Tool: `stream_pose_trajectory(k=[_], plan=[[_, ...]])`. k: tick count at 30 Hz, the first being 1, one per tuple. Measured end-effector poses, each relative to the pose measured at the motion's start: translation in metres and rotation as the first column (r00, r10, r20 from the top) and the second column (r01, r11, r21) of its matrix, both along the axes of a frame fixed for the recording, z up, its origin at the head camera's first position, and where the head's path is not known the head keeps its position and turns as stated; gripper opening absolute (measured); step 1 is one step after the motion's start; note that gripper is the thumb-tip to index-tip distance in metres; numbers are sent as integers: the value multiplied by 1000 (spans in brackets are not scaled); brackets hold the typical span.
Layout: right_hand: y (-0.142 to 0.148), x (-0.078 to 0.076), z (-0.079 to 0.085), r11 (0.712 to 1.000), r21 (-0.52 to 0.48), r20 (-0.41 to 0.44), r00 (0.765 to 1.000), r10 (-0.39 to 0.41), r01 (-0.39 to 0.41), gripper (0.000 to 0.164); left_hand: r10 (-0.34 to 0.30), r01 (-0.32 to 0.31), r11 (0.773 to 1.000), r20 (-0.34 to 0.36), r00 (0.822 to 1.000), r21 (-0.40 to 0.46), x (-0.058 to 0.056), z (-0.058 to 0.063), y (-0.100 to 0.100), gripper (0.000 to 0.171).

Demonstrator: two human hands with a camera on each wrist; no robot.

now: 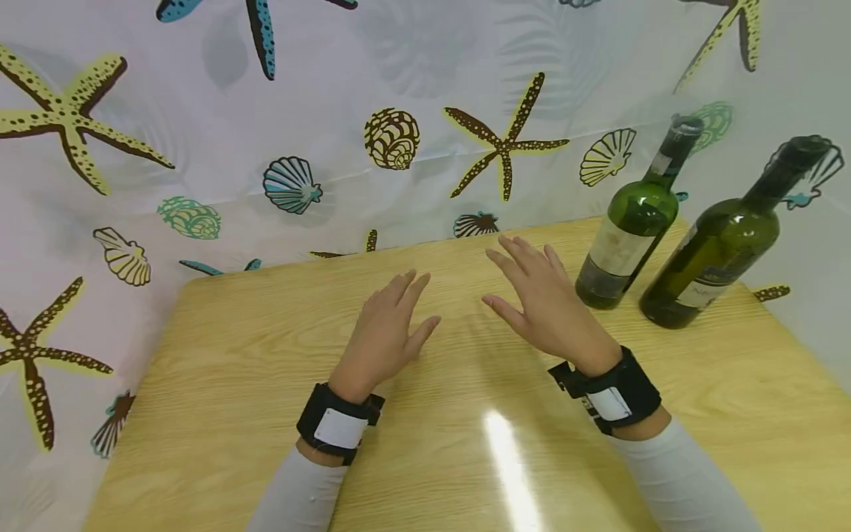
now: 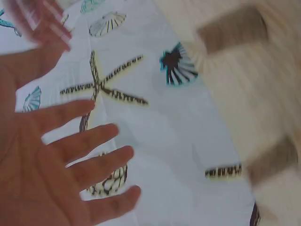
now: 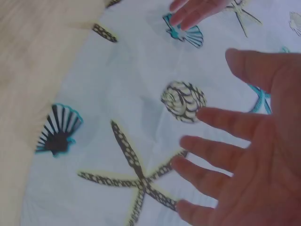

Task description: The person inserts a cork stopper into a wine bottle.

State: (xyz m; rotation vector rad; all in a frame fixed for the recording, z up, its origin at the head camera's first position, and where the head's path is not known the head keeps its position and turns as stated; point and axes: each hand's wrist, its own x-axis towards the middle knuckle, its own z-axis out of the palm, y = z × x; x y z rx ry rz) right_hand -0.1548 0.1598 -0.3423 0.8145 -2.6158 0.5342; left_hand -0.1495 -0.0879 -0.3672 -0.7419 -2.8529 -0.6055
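Note:
Near the middle of the head view, my left hand (image 1: 385, 329) is held over the wooden table (image 1: 233, 384) with its fingers extended and nothing in it. To its right, my right hand (image 1: 541, 303) has its fingers spread and also holds nothing. Nearest to the right hand is a green wine bottle (image 1: 621, 240) with a cream label, upright on the table. A second, darker green wine bottle (image 1: 718, 251) stands to the right of it. Both wrist views show a bare palm with stretched fingers; no bottle appears in either.
A white cloth (image 1: 425, 66) printed with starfish and shells hangs behind the table and down its left side. A pale surface (image 1: 811, 295) borders the right edge. A bright light reflection lies on the tabletop between the forearms.

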Motion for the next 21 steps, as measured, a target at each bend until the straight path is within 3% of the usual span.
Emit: stream_pose_trajectory(k=[3,5,9,12,15,17,21], plan=[[13,-1,17,990,-133,-122,991,-55,38,61,-78,88,982,-65,995,170,-12,-3,30,68],[23,0,28,967,-244,-205,972,-118,66,60,-128,142,960,-71,989,241,-23,-5,55,70],[39,4,44,861,-495,-273,920,-280,115,54,-195,207,935,-69,978,289,-44,-8,106,74],[49,4,49,760,-630,-248,887,-390,158,52,-234,238,914,-51,971,329,-58,-11,139,80],[61,0,46,698,-681,-193,866,-461,220,61,-268,250,886,-9,963,390,-69,-15,168,91],[70,-4,42,676,-688,-143,863,-485,266,70,-284,249,874,22,959,417,-76,-17,186,100],[89,-11,31,664,-664,-55,863,-501,344,82,-322,254,850,73,944,461,-84,-20,218,112]])
